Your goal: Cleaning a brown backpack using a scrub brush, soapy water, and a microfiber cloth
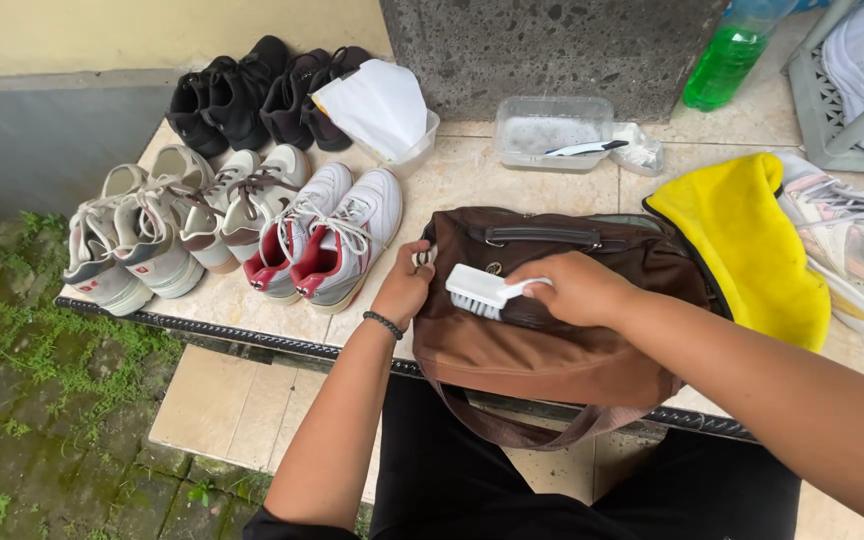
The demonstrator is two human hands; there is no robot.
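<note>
while right hand (577, 288) grips white brush (482, 293) on brown bag (542, 350), left hand (404, 288) clasps bag's edge, sneakers (327, 240) just beside

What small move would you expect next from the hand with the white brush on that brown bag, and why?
Probably a short stroke of the white brush across the brown bag. The right hand already has its bristles on the fabric, and the left hand has a grip on the bag's end, steadying it.
</note>
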